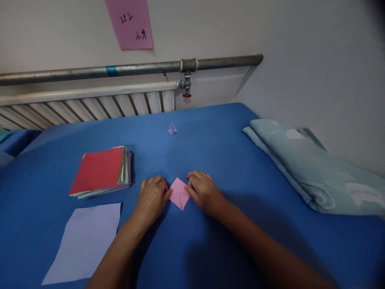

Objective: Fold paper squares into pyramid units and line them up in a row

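Observation:
A small pink folded paper (pixel 179 194) lies on the blue surface as a diamond, with a crease running to its near corner. At its left corner is my left hand (pixel 154 196), the fingers curled and the thumb pressing on the edge. My right hand (pixel 203 190) pinches the opposite corner, thumb on top. Farther back stands a small purple folded paper piece (pixel 172 129), apart from both hands. To the left is a stack of coloured paper (pixel 100 170) with a red sheet on top.
A pale lavender sheet (pixel 86 243) lies left of my left forearm. Folded light-blue fabric (pixel 303 168) rests along the right side. Behind the blue surface (pixel 207 140) run a white radiator (pixel 120 105) and a metal pipe (pixel 144 69) with a valve. A pink note (pixel 130 24) hangs above.

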The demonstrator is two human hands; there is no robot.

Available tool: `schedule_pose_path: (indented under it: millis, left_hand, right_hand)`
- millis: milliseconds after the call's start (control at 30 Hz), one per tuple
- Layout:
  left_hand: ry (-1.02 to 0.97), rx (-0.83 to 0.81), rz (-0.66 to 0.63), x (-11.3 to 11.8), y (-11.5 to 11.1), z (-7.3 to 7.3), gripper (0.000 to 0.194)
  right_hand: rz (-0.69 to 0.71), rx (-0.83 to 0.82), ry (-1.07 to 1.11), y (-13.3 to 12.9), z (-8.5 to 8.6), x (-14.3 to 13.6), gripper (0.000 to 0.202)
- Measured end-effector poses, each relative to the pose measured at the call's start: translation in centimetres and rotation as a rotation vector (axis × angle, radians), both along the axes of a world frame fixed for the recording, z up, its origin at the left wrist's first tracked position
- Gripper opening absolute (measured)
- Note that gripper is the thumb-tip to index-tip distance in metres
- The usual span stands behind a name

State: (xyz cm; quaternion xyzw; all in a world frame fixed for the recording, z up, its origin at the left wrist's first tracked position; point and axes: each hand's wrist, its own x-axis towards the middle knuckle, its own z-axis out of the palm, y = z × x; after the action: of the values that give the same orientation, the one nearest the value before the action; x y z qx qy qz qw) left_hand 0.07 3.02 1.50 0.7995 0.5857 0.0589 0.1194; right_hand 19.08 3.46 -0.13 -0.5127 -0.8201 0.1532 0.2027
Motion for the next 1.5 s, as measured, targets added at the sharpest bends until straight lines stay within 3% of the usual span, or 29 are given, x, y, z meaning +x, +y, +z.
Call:
schedule_pose_path:
  millis: [233, 433, 533, 933, 1000, 1067, 1167, 1300, 1400, 1500]
  left_hand:
    - [-0.022, 0.233, -0.014, -0.5, -0.7, -1.8, 0.011]
    - [-0.089, 0.482, -0.373, -1.2, -1.0, -3.0, 0.028]
    - [-0.137, 0.478, -0.438, -1.6, -1.1, -3.4, 0.030]
    - [-0.030, 0.512, -0.383, -2.3, -3.2, -3.2, 0.037]
    - [-0.029, 0.520, -0.405, -1.9, -3.0, -3.0, 0.034]
    - [-0.040, 0.502, -0.435, -1.5, -2.6, -2.5, 0.030]
    - [-0.080, 0.395, -0.451, -1.1, -1.8, -1.5, 0.023]
    - [-0.139, 0.240, -0.430, -1.5, -1.4, -0.5, 0.028]
    - [-0.159, 0.224, -0.414, -1.9, -1.3, -0.4, 0.036]
    - [-0.155, 0.257, -0.446, -2.0, -1.2, -0.6, 0.029]
  right_hand:
    - [-0.074, -0.014, 0.015, -0.2, 0.2, 0.2, 0.014]
    - [-0.128, 0.024, 0.015, -0.2, -0.4, 0.8, 0.013]
    - [-0.139, 0.020, -0.011, -0.3, -0.5, 1.1, 0.013]
    - [-0.137, -0.054, -0.126, -0.4, 0.7, 2.3, 0.026]
    - [-0.081, 0.048, -0.097, -0.8, 0.9, 1.7, 0.025]
    - [0.078, 0.130, -0.039, -1.1, 0.9, 1.0, 0.026]
    - [0.266, 0.084, 0.029, -1.2, 0.5, 0.2, 0.024]
    - [0.245, -0.008, 0.055, -0.7, 0.1, 0.3, 0.020]
    - [0.260, -0.049, 0.089, -0.3, 0.2, 0.5, 0.015]
    - [0.279, -0.074, 0.096, -0.1, 0.4, 0.5, 0.016]
